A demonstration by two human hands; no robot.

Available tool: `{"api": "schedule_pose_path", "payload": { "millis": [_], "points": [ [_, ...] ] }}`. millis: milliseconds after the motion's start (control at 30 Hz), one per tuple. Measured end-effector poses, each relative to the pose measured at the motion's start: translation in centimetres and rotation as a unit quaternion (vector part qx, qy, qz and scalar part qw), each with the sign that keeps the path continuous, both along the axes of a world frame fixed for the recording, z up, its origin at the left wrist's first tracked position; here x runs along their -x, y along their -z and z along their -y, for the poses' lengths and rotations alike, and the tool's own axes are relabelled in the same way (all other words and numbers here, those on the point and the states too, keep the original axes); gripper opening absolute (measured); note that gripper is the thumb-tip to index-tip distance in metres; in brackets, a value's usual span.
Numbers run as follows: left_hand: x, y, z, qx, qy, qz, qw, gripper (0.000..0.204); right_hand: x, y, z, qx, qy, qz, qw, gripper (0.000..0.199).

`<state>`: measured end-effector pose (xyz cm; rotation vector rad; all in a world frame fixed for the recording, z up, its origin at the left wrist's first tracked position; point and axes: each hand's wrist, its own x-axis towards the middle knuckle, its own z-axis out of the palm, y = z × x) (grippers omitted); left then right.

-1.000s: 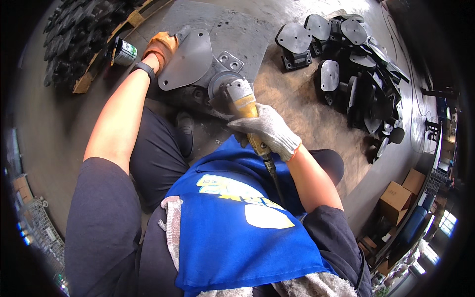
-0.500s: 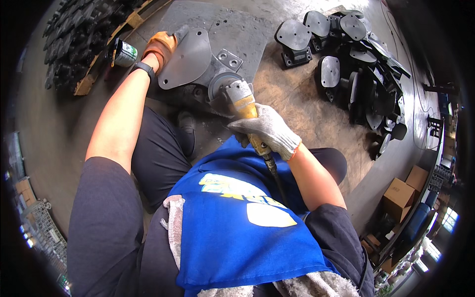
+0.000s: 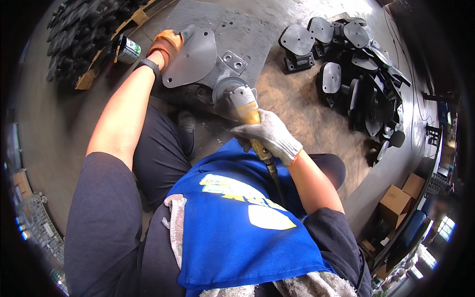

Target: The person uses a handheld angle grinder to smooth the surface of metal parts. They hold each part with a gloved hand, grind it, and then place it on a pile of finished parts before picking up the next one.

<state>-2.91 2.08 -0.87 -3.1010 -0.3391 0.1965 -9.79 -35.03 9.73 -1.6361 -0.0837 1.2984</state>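
My left hand (image 3: 168,44), in an orange glove, is closed on the left edge of a dark metal bracket (image 3: 192,62). The bracket's broad rounded plate has small holes and is tilted up, with a smaller two-holed foot (image 3: 234,62) to its right. My right hand (image 3: 271,132), in a pale knit glove, grips the yellow body of an angle grinder (image 3: 250,115). Its disc end is close to the bracket's lower right side; whether the disc touches the metal I cannot tell. A dark hose runs from the grinder's back end toward my lap.
Under the bracket is a dark flat metal surface (image 3: 247,24). Many similar brackets (image 3: 341,81) are heaped on the floor to the right. More dark parts (image 3: 84,39) are stacked on a wooden pallet (image 3: 88,79) at far left, near a can (image 3: 128,50). Cardboard boxes (image 3: 396,200) stand at lower right.
The bracket and the surroundings at the top appear slightly farther right in the view. The grinder head sits a little lower and farther right. Both hands keep their grips.
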Motion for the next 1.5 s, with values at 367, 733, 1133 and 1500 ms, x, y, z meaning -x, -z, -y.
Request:
{"api": "schedule_pose_path", "payload": {
  "millis": [367,733,1133,1500],
  "points": [
    [-0.8,6.6,-4.6,-0.104,0.046,0.044,0.993,0.022,-0.3,0.6,-0.2,0.014,-0.063,0.036,0.997,0.026],
    [-1.2,3.8,-2.0,-0.161,0.130,-0.021,0.978,0.032,-0.3,0.7,-0.4,-0.041,0.030,-0.029,0.998,0.026],
    [0.7,-1.8,1.0,0.001,-0.001,0.017,1.000,0.052,-1.2,0.3,-0.6,-0.079,0.047,-0.038,0.995,0.024],
    [0.6,-3.3,2.9,-0.140,0.065,-0.048,0.987,0.027,-0.8,1.0,0.2,-0.083,0.065,-0.053,0.993,0.027]
  ]
}}
